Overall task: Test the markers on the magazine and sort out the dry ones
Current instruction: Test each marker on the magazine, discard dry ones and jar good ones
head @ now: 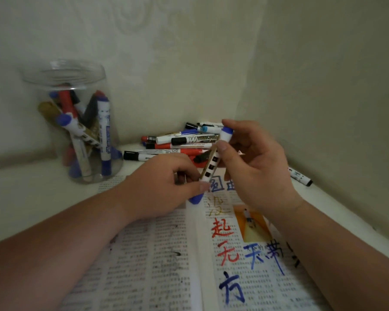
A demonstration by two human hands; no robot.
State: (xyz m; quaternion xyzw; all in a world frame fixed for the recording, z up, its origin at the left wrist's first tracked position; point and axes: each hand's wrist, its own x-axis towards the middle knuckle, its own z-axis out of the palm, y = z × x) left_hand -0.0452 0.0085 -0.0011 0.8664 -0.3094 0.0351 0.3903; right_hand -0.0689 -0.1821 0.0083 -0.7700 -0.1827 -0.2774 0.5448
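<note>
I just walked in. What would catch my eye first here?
The left hand and right hand grip one blue-capped marker between them, above an open magazine scrawled with big red and blue characters. At the left stands a clear jar holding more markers, and a loose pile of markers lies further back.

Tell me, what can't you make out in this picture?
Head view only.
Blue marker: barrel partly hidden under the left hand and right hand.
Magazine: printed text too small; lower part cut off by bottom edge.
Marker pile: near end hidden behind the hands.
Jar: labels blurred.
</note>
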